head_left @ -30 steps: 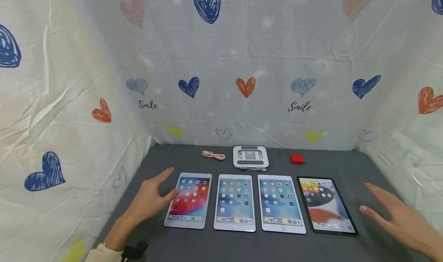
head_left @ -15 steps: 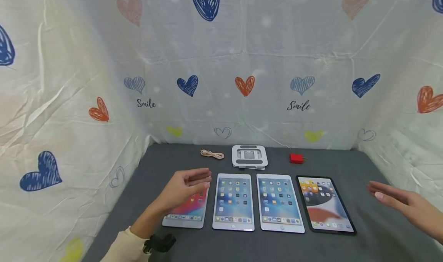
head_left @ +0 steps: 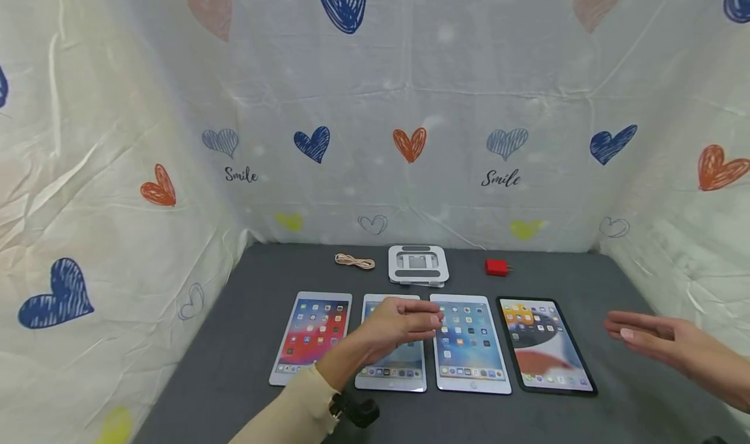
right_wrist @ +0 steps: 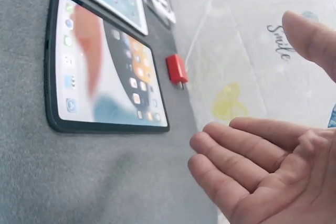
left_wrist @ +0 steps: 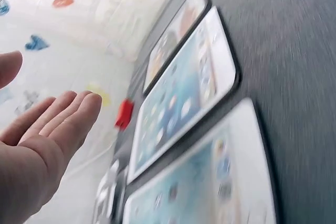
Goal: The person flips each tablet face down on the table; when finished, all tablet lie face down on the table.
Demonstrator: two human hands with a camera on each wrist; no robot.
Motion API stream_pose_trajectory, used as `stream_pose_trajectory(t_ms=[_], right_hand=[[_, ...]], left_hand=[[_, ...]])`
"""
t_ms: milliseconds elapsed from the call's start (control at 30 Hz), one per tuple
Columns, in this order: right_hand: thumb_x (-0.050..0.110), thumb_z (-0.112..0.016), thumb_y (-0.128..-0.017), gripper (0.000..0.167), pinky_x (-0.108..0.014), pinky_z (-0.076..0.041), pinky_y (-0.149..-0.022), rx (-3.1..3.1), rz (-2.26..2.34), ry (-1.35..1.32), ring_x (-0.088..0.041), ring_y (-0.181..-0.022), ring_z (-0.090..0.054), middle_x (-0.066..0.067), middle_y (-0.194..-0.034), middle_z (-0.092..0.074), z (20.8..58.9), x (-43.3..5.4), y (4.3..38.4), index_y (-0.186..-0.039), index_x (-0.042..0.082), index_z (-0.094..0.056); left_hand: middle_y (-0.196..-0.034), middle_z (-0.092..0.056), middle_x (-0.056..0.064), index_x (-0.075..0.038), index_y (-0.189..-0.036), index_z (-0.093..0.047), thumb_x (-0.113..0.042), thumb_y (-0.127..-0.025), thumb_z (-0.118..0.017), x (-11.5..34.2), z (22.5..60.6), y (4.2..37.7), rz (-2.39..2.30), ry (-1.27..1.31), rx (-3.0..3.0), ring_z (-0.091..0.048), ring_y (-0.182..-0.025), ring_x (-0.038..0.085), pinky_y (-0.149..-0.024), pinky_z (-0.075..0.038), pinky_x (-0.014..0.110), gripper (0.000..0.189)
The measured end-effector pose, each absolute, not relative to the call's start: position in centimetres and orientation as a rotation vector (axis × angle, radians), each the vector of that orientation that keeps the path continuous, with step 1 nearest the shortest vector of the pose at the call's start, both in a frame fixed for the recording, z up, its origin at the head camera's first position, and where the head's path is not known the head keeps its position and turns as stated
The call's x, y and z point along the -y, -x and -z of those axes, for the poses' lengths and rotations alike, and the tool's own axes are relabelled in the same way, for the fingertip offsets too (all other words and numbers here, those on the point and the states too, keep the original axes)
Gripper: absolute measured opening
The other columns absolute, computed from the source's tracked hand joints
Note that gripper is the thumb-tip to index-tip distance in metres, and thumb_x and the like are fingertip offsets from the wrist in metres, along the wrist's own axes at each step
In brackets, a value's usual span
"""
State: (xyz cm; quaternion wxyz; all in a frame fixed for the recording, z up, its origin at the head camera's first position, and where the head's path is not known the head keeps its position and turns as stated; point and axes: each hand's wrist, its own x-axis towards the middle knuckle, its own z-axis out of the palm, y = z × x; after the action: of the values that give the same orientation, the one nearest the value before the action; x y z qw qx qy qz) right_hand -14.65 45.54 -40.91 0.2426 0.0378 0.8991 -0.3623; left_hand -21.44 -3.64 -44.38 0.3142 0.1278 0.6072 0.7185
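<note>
Hovering in the head view, the left hand (head_left: 398,323) — fingers straight, holding nothing — appears over two white-framed, blue-screened tablets (head_left: 471,347) on a dark grey bench (head_left: 217,392). These lie between a white-framed, red-screened tablet (head_left: 313,330) and a black-framed tablet (head_left: 545,343). Left wrist view: the left hand's fingers, extended, beside blurred tablets. Right wrist view: the right hand (right_wrist: 270,177), fingers extended, grasping nothing, near the black-framed tablet and a red plug-in charger (right_wrist: 177,68).

A plain cream fabric sleeve (head_left: 293,408) is ending near the left hand (head_left: 398,327), and a small rounded black device (head_left: 359,412) is jutting out at the cuff (head_left: 325,392), showing a metallic glint. The right hand (head_left: 674,347) is showing bare.
</note>
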Motion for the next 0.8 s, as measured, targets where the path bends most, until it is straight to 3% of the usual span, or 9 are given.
stream_pose_trajectory(t_ms=[233, 367, 533, 800], right_hand=[[0.041, -0.043, -0.120, 0.080, -0.028, -0.063, -0.098, -2.304, 1.199, -0.053, -0.014, -0.131, -0.070, -0.035, -0.164, -0.047, 42.5, -46.0, 15.3, -0.164, -0.021, -0.018], [0.032, -0.045, -0.120, 0.077, -0.022, -0.062, -0.101, -2.197, 1.357, -0.007, 0.006, -0.122, -0.068, -0.027, -0.161, -0.056, 43.8, -46.4, 15.6, -0.163, -0.023, -0.014], [0.022, -0.047, -0.119, 0.071, -0.022, -0.061, -0.104, -2.081, 1.496, 0.038, 0.005, -0.122, -0.069, -0.008, -0.153, -0.066, 45.4, -46.5, 15.8, -0.160, -0.026, -0.016], [0.020, -0.050, -0.118, 0.071, -0.028, -0.062, -0.105, -1.998, 1.563, 0.021, 0.000, -0.121, -0.071, -0.008, -0.149, -0.068, 46.6, -46.4, 16.4, -0.157, -0.030, -0.018]], left_hand=[[-0.141, -0.072, 0.022, 0.005, -0.140, -0.069, -0.008, -0.102, -0.075, -1.6, 45.7, 21.5, -1.896, -0.259, -1.526, -0.077, -0.123, 0.026, -0.109, -0.061, 0.042, 0.041], [-0.141, -0.071, 0.025, 0.008, -0.144, -0.065, -0.007, -0.103, -0.075, -4.1, 46.5, 21.7, -1.880, -0.198, -1.501, -0.075, -0.127, 0.031, -0.113, -0.059, 0.045, 0.045], [-0.138, -0.074, 0.023, 0.010, -0.142, -0.065, -0.006, -0.103, -0.074, -6.5, 47.5, 21.8, -1.854, -0.154, -1.468, -0.073, -0.130, 0.033, -0.113, -0.059, 0.045, 0.043], [-0.129, -0.077, 0.020, 0.009, -0.136, -0.067, -0.004, -0.101, -0.075, -9.3, 49.2, 21.7, -1.860, -0.108, -1.404, -0.074, -0.129, 0.035, -0.110, -0.061, 0.045, 0.037]])
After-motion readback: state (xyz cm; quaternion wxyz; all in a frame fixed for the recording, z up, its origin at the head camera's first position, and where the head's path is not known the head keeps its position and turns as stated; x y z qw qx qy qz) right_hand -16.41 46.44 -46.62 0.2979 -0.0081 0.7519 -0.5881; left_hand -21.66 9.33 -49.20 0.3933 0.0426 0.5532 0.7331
